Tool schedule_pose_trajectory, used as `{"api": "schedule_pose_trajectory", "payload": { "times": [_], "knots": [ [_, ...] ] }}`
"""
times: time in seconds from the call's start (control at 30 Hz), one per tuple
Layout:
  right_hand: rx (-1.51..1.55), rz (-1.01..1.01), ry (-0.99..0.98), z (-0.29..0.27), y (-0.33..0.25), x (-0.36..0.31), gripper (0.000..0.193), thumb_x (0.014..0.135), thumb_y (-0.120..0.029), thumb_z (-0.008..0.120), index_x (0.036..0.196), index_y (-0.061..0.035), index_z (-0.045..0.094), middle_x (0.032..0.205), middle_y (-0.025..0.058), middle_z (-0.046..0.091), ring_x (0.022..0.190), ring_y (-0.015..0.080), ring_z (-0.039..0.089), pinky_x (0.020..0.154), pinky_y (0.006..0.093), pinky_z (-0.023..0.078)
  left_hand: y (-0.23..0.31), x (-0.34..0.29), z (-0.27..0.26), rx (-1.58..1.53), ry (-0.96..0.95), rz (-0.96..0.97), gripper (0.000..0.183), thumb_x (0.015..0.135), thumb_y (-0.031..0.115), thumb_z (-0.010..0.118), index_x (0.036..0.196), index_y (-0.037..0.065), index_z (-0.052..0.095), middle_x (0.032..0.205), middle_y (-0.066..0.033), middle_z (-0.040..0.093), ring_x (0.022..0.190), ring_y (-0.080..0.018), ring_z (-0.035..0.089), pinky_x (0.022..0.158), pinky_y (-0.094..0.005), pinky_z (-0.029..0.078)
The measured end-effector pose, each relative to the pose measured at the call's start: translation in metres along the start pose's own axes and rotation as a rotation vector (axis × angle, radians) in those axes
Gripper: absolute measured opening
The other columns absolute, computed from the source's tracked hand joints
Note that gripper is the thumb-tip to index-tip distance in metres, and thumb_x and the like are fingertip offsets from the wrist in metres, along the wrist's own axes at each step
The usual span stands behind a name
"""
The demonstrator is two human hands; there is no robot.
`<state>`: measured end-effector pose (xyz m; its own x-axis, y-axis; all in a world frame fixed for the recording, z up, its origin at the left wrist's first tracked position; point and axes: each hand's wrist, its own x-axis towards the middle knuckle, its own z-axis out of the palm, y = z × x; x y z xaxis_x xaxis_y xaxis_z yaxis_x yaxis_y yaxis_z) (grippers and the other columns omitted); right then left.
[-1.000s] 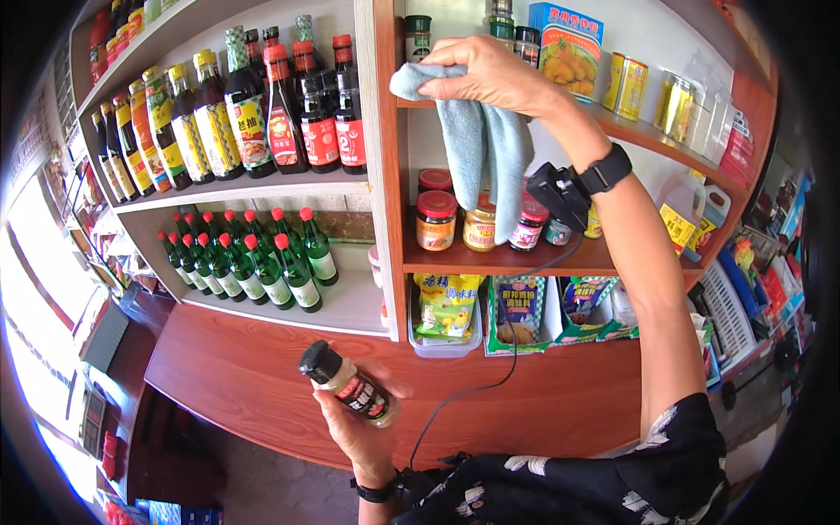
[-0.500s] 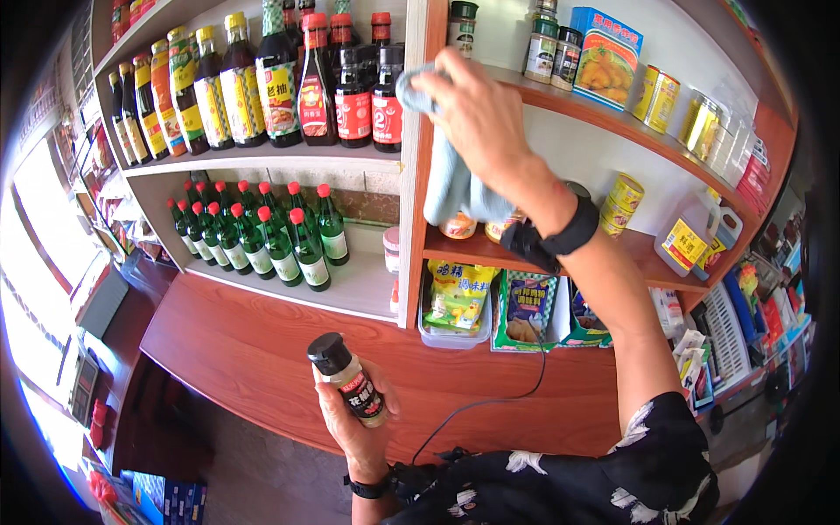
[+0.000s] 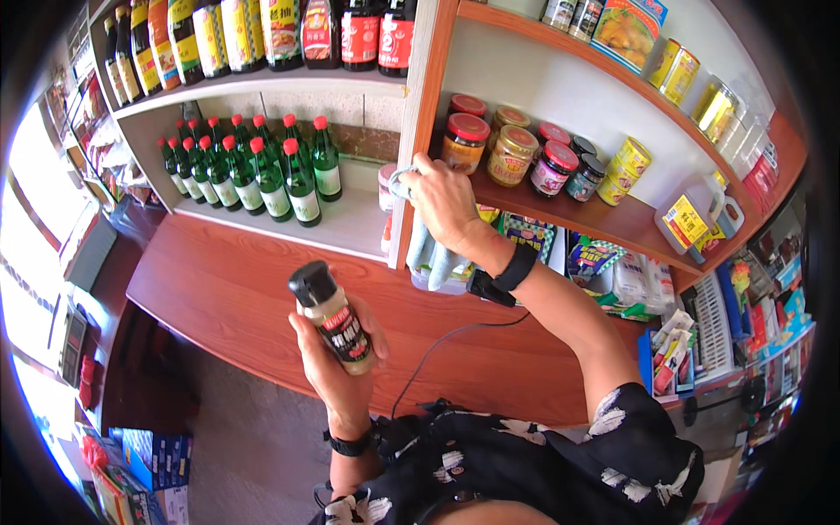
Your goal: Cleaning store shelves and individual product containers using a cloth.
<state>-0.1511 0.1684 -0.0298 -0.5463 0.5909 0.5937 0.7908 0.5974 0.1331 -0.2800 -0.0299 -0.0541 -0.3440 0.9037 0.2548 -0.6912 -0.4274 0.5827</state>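
Observation:
My left hand (image 3: pixel 337 372) is wrapped round a seasoning bottle (image 3: pixel 343 328) with a black cap and dark label, held tilted above the wooden counter. In my right hand (image 3: pixel 446 203) is a light blue cloth (image 3: pixel 429 254), gripped at its top and hanging down. That hand is by the upright post (image 3: pixel 422 131) between the two shelf units. Close to it, on the right-hand shelf, stand several lidded jars, among them a red-lidded jar (image 3: pixel 465 144). The cloth partly hides the bags and tub under that shelf.
Green bottles (image 3: pixel 301 188) with red caps fill the lower left shelf, with sauce bottles (image 3: pixel 283 35) above. Yellow cans (image 3: pixel 624 170) and a plastic jug (image 3: pixel 687 214) stand to the right. A black cable (image 3: pixel 437 350) crosses the wooden counter (image 3: pixel 236 311).
My right hand has come down with the cloth from the upper shelf to beside the jars. The view has tilted lower. My left hand still holds the seasoning bottle.

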Motion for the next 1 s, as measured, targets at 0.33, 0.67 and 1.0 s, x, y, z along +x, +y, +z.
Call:
{"api": "schedule_pose_trajectory", "payload": {
  "times": [0.33,0.67,1.0],
  "knots": [
    [0.827,-0.109,0.130,-0.116,-0.055,-0.036,0.044,0.076,-0.011,0.072,0.119,-0.0083,0.061,0.116,0.0119,0.055,0.099,0.0262,0.055,0.087,0.0350,0.045,-0.016,0.008,-0.013,-0.165,-0.114,-0.071,0.038,0.100,0.038,0.029,0.116,0.005,0.042,0.091,-0.0123,0.056,0.064,-0.0187,0.057,0.047,-0.0294,0.046],
    [0.851,-0.175,0.108,-0.103,-0.084,-0.073,0.042,0.080,-0.010,0.065,0.122,-0.0135,0.061,0.138,0.0155,0.041,0.122,0.0322,0.042,0.102,0.0409,0.034,-0.035,-0.019,0.001,0.076,0.205,-0.107,0.040,0.097,0.027,0.050,0.130,0.004,0.045,0.111,-0.0125,0.057,0.095,-0.0211,0.060,0.079,-0.0302,0.049],
    [1.239,-0.123,-0.135,-0.128,-0.043,-0.050,0.027,0.089,-0.020,0.064,0.110,-0.0044,0.060,0.086,0.0037,0.064,0.077,0.0098,0.059,0.068,0.0254,0.047,-0.016,-0.014,0.005,0.472,-0.236,-0.019,0.061,0.079,0.013,0.076,0.130,-0.001,0.045,0.116,-0.0082,0.058,0.104,-0.0142,0.054,0.088,-0.0281,0.044]
  ]
}}
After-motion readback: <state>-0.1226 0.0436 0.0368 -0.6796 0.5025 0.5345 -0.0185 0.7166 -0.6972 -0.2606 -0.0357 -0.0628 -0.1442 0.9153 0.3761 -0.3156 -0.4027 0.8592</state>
